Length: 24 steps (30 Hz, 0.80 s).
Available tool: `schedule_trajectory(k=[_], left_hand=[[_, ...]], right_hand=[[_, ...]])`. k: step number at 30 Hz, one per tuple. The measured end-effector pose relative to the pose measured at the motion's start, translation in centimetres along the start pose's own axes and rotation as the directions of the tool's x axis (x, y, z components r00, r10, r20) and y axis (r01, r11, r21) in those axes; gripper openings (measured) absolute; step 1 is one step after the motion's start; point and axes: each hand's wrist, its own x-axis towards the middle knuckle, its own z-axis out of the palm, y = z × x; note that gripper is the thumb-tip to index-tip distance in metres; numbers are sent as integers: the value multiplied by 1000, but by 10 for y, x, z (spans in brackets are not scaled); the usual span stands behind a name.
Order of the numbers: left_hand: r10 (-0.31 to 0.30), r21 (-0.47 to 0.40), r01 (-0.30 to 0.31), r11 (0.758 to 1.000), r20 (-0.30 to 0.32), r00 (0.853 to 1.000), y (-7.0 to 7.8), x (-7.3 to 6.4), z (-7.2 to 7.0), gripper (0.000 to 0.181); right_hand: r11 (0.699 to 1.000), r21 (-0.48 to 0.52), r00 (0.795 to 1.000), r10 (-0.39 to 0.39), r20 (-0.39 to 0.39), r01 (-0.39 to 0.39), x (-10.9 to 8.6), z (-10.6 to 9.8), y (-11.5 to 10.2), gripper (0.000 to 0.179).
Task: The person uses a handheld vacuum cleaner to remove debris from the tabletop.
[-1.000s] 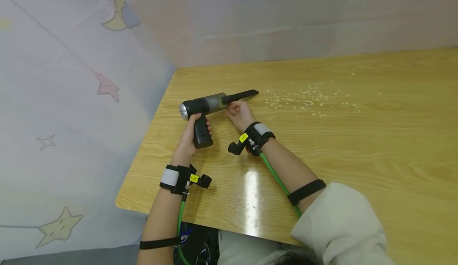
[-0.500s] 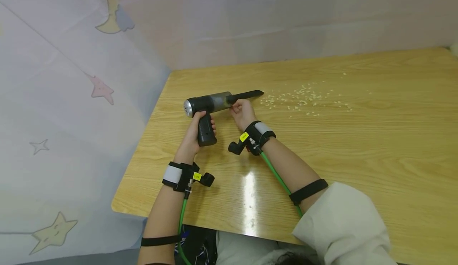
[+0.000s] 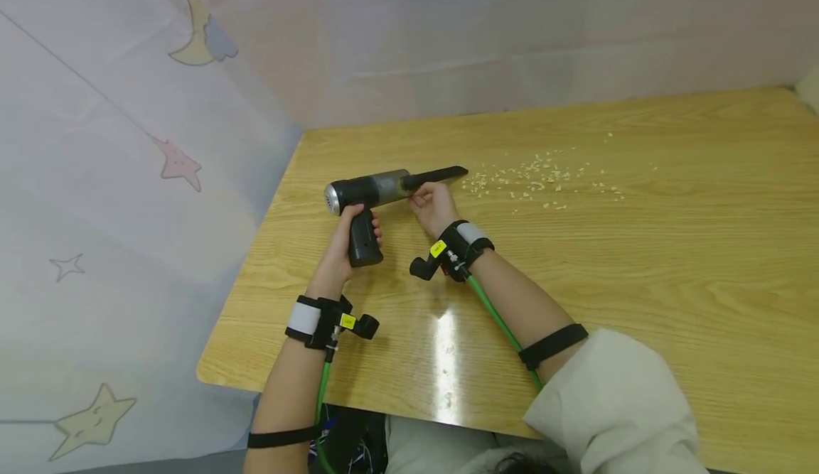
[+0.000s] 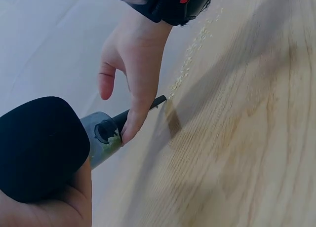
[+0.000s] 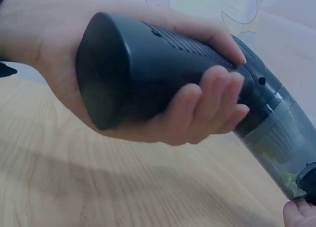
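My left hand [image 3: 335, 243] grips the black handle of a handheld vacuum [image 3: 356, 191], fingers wrapped round it and thumb lying along it in the right wrist view. The vacuum's flat black nozzle [image 3: 438, 175] points right, its tip at the left edge of scattered pale crumbs [image 3: 540, 172]. Greenish-yellow debris shows inside the clear dust cup [image 5: 281, 143]. Below the nozzle's base, my right hand [image 3: 436, 207] touches the front end of the cup with its fingertips. Seen from the left wrist, those fingers reach down fairly straight and the thumb hangs apart.
The wooden table [image 3: 576, 303] runs far to the right, with its rounded left corner near me. A pale curtain [image 3: 480, 40] with moon and stars hangs behind and to the left. Green cables [image 3: 493, 310] run along both forearms.
The vacuum has shifted slightly right toward the crumbs, bringing its nozzle tip to their left edge. Both hands keep the same hold. The head view has turned a little.
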Motion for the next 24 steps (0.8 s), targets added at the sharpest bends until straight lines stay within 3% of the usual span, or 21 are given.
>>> schedule_trajectory(k=[11,15,19,24], left_hand=[[-12,-1,12,1000,15,1000,1,-30,-23,28],[-19,17,19,1000,15,1000,-1,-33,-22,29],[-28,41,27,999,30,999,-3,-32,-18,28],[-37,35,36,999,35,999,-4,-29,-14,28]], right_hand=[[997,26,997,72,-5,-71,-16,8,18,77],[1000,-10,997,25,-79,-26,-25,14,21,75],[999,-41,983,-41,-181,34,-31,18,22,73],[996,-55,974,-84,-208,74,-33,17,21,75]])
